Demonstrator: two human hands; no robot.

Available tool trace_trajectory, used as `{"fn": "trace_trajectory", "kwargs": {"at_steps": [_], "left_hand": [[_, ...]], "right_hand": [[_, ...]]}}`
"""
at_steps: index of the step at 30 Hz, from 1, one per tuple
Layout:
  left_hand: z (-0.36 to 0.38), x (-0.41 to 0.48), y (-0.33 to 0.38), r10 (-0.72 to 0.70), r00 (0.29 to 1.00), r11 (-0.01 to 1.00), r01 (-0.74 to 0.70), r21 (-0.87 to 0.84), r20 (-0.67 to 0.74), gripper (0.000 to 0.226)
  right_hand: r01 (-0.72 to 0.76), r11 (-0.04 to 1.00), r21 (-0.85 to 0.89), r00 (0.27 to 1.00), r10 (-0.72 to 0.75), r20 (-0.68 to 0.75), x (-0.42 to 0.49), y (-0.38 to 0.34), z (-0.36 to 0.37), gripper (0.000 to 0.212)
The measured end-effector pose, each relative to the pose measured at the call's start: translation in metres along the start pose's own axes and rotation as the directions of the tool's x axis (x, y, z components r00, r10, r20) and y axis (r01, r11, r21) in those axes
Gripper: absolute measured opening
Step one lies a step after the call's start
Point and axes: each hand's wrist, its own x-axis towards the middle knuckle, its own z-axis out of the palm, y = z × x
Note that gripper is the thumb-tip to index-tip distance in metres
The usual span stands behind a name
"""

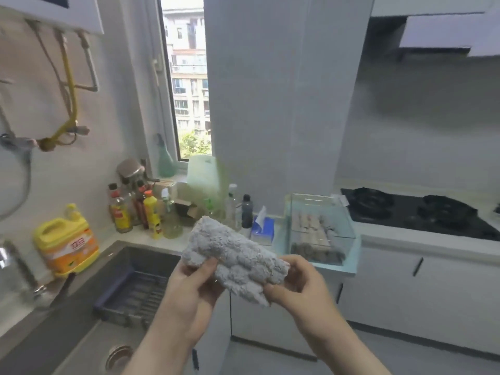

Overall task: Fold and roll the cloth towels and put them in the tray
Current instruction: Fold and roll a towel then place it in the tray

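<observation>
A person's left hand (189, 288) and right hand (300, 282) hold a fluffy grey towel (235, 255) in mid-air at a kitchen corner, in front of the counter between the sink and the tray. The left hand grips the towel's left end with the thumb on top and the fingers curled beneath, while the right hand pinches its lower right end between thumb and fingertips. The towel is bunched and partly folded, slanting up to the left, and touches neither counter nor tray. Behind it, on the pale counter (392, 236), stands the clear-walled tray (348, 224) with rolled towels (311, 226) lying side by side inside, and a blue tissue pack (262, 230) sits just left of it. The raised towel covers part of a crowded row of bottles (140, 212) along the wall below the window (189, 77). A black gas hob (416, 212) lies well to the right of the tray. At left, a dark dish rack (132, 293) rests in the steel sink (67, 334), with a yellow detergent jug (66, 244) on the ledge beside it. The tray's reflective walls blur the rolls, so their number cannot be told. The towel hides most fingers of both hands, the tap (16, 266) at the left edge is smeared and cut off, and the bottle labels are unreadable.
</observation>
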Motion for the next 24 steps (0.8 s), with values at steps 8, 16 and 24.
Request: {"fn": "trace_trajectory", "kwargs": {"at_steps": [8,16,24], "left_hand": [[0.053,0.115,-0.08,-0.128,0.966,0.981,0.09,0.174,0.223,0.071],[0.069,0.262,-0.151,-0.318,0.892,0.918,0.205,0.34,0.321,0.064],[0.08,0.384,-0.225,-0.589,0.739,0.742,0.333,0.582,0.327,0.058]], "right_hand": [[-0.053,0.999,-0.002,0.994,0.052,-0.101,0.074,-0.004,-0.114,0.063],[-0.105,0.898,-0.426,0.994,0.089,-0.058,0.193,0.009,-0.147,0.076],[-0.251,0.854,-0.456,0.964,0.179,-0.196,0.289,0.035,-0.19,0.075]]}}
